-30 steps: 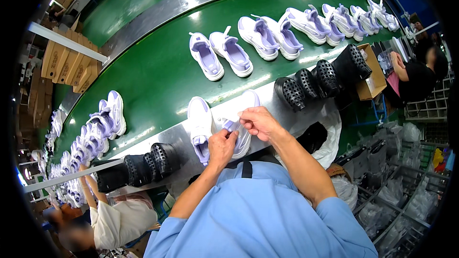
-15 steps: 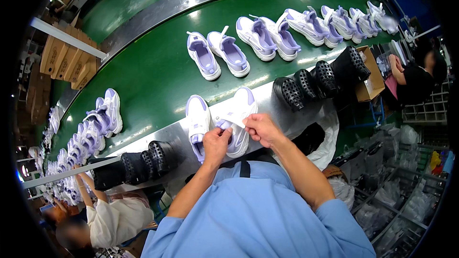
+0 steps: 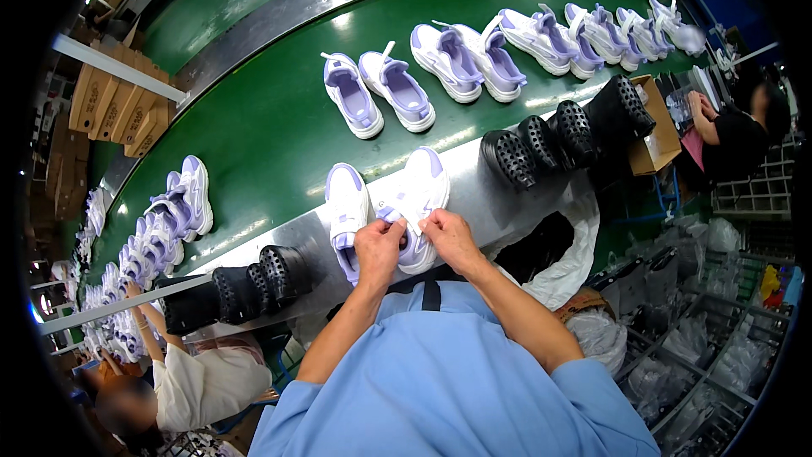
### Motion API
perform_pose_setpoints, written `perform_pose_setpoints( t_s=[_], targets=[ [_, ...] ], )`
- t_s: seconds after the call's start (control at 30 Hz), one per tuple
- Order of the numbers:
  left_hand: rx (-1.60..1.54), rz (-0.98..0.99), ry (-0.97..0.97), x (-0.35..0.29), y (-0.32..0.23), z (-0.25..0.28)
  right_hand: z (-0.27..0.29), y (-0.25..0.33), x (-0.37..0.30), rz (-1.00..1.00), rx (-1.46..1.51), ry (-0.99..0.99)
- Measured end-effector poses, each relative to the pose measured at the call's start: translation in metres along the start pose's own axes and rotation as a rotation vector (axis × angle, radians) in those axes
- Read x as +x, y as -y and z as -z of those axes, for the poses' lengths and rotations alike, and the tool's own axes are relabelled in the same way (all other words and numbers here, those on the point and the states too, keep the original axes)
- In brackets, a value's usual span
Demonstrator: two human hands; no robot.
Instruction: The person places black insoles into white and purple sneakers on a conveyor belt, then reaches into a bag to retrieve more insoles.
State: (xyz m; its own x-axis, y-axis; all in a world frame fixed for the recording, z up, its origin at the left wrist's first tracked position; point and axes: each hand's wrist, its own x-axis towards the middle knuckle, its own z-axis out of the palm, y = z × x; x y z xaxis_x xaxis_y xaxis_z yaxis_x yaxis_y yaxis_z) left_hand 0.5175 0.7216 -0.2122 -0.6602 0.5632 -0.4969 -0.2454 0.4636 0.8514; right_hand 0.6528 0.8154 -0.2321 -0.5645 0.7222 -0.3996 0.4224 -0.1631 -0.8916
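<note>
One white and purple shoe (image 3: 427,176) is found upright on the metal ledge (image 3: 467,186), toe toward the green table (image 3: 271,127), just beside its matching shoe (image 3: 346,195). Its tongue (image 3: 389,215) is pinched by the left hand (image 3: 377,250), thumb and fingers closed; its white strap (image 3: 412,225) is gripped by the right hand (image 3: 450,241), fingertips closed

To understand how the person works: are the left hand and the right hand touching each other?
Apart: the head view shows part of the white shoe between the left hand and right hand.
</note>
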Motion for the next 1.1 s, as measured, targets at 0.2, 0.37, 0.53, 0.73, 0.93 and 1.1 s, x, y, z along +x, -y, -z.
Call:
perform_pose_setpoints(
  t_s=[0.2,0.37,0.53,0.73,0.93,1.1],
  targets=[
    [0.381,-0.384,0.075,-0.009,0.007,0.002,0.006,-0.007,-0.009,0.059,-0.236,-0.109],
    [0.679,-0.816,-0.148,-0.018,-0.021,0.000,-0.003,0.002,-0.021,0.143,-0.323,-0.187],
    [0.706,-0.905,-0.113,0.007,-0.001,0.008,-0.016,-0.011,-0.011,0.232,-0.447,-0.211],
    [0.680,-0.839,-0.067,-0.002,0.009,0.021,-0.021,-0.008,-0.009,0.217,-0.492,-0.196],
    [0.936,-0.808,0.018,-0.066,0.005,0.102,-0.017,-0.009,-0.014,0.277,-0.574,-0.189],
    [0.914,-0.781,0.197,-0.050,0.041,0.105,-0.045,-0.003,-0.004,0.432,-0.600,-0.055]
  ],
)
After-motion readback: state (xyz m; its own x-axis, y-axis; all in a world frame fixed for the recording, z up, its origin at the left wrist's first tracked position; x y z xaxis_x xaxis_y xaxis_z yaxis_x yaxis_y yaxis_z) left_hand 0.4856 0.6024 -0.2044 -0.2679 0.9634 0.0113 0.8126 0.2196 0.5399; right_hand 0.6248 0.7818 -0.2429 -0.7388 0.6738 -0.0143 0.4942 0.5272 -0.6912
